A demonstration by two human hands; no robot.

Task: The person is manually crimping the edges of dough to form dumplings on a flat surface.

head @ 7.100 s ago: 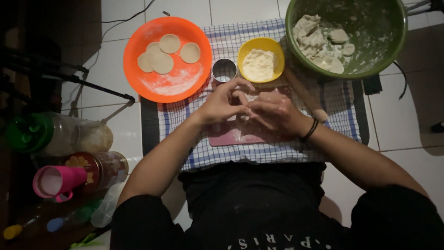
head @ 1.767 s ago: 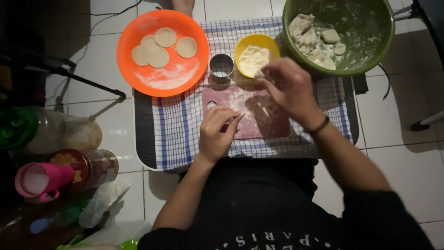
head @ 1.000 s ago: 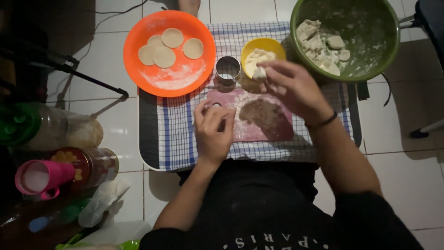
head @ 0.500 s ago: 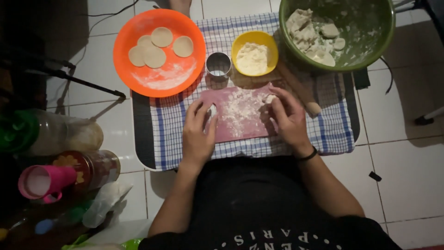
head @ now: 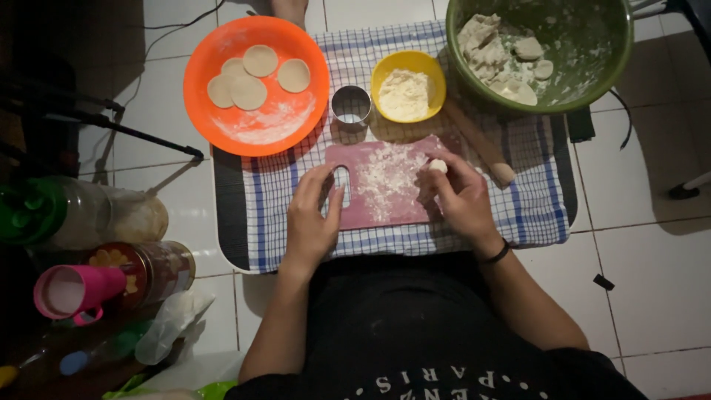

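The right hand (head: pixel 463 196) curls its fingers in a closed grip around a small pale dough ball (head: pixel 438 165) at the right edge of the floured pink cutting board (head: pixel 381 185). The left hand (head: pixel 311 218) lies flat and open, palm down, on the board's left edge, holding nothing, over a checked cloth (head: pixel 533 200).

A black garment with short sleeves is being worn, its dark fabric filling the lower middle of the head view, and both forearms are being left bare from above the elbow down. Pale printed lettering is being shown along the garment's lower edge, upside down to the camera. A thin black band (head: pixel 495 255) is being worn around the wrist of the right hand (head: pixel 461 198). Nothing is being worn on the left hand (head: pixel 311 221) or its wrist.
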